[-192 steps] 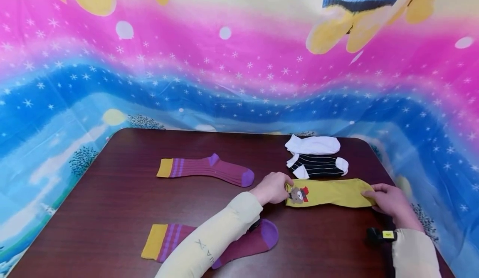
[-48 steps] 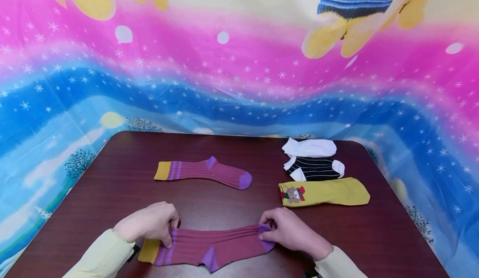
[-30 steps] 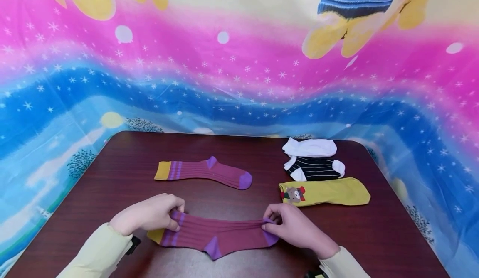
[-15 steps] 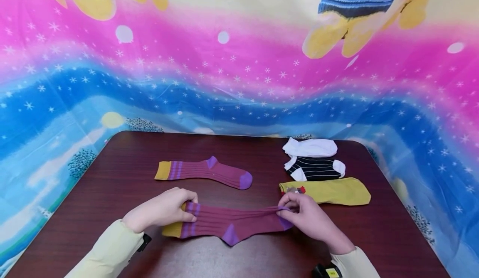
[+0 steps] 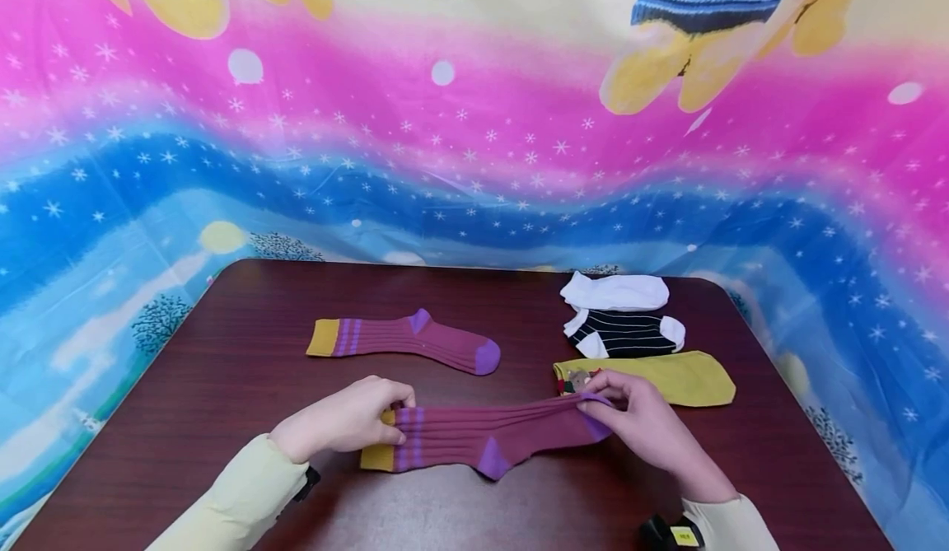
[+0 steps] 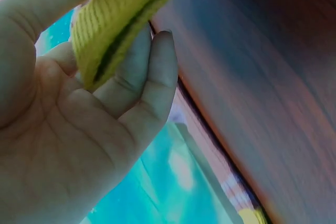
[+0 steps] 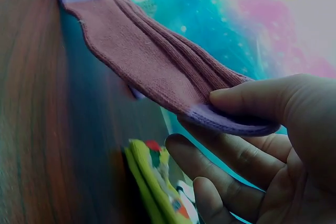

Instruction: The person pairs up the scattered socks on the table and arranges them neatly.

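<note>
A maroon sock [image 5: 460, 436] with a yellow cuff, purple heel and purple toe is stretched sideways between both hands, its heel pointing toward me. My left hand [image 5: 348, 419] pinches it near the cuff; in the left wrist view the yellow cuff [image 6: 115, 30] sits between thumb and fingers. At the other end my right hand [image 5: 645, 423] pinches the purple toe [image 7: 226, 121], thumb on top. In the right wrist view the sock hangs above the tabletop. A matching maroon sock [image 5: 400, 343] lies flat farther back, toe to the right.
On the right of the brown table [image 5: 245, 394], a white sock [image 5: 619, 292], a black striped sock [image 5: 630, 333] and a mustard sock [image 5: 682, 378] with a bear lie in a column. My right hand partly covers the mustard one. A printed cloth [image 5: 474, 164] hangs behind.
Earlier both hands were on the mustard sock; they have since taken the nearer maroon sock. Over the last second and a half it has moved right and away from me, toward the mustard sock.
</note>
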### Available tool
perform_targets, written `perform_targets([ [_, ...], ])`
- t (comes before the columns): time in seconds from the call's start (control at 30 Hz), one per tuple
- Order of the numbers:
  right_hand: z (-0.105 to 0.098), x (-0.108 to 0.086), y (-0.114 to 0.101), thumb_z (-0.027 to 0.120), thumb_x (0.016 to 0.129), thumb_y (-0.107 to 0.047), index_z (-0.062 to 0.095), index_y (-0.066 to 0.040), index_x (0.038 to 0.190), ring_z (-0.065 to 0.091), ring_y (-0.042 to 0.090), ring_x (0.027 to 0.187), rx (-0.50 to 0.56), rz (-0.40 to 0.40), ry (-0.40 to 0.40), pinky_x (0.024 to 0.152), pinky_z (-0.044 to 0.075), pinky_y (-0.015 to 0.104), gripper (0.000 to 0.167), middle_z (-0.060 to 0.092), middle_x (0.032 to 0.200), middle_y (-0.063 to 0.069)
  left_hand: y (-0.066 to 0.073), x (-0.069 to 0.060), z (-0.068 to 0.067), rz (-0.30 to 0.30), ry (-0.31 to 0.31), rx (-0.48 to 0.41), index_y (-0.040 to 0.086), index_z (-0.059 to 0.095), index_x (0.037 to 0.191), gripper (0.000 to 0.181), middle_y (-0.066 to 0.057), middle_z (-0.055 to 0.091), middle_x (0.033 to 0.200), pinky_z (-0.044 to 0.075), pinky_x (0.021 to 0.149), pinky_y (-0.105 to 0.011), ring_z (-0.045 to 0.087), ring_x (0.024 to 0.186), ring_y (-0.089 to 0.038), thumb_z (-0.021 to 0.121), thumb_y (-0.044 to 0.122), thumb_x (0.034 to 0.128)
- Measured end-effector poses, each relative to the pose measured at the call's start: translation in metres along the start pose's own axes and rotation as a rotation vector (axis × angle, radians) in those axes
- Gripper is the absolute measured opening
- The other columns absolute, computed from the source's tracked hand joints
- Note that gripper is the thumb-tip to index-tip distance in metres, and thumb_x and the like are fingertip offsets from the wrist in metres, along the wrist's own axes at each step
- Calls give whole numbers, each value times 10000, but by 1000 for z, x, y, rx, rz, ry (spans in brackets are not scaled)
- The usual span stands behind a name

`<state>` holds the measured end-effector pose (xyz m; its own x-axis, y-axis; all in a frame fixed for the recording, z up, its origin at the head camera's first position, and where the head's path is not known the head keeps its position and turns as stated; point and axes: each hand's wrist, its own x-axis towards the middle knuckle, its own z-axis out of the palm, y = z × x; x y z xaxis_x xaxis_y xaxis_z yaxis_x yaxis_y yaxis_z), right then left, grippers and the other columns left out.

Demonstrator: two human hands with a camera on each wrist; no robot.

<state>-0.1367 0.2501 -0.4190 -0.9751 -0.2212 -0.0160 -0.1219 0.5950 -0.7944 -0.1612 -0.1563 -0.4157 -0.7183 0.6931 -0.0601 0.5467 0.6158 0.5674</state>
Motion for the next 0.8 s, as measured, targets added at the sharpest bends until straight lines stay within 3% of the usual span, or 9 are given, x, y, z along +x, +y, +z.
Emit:
perform_targets([
  [0.3,-22,-9,10,744,956,-225,745,-128,1029,657,185,873,4,49,77,733,507,292,122,738,978,-11,5,11,16,2,-33,12,199,566,804,283,116,377,667,345,597,-271,384,644,-49,846,158,814],
  [0.53,-44,-20,21,750,948,-323,745,-88,1059,655,199,847,-18,164,140,713,518,300,259,743,958,31,11,23,20,37,-34,-29,226,598,783,254,157,554,699,436,601,-254,490,617,-25,834,151,837],
  [0.8,-68,-31,29,748,938,-396,753,-58,1088,660,176,844,-23,235,185,722,499,312,370,752,938,59,21,41,20,53,-42,-57,221,605,842,211,161,598,759,472,646,-253,539,661,-31,799,166,901],
])
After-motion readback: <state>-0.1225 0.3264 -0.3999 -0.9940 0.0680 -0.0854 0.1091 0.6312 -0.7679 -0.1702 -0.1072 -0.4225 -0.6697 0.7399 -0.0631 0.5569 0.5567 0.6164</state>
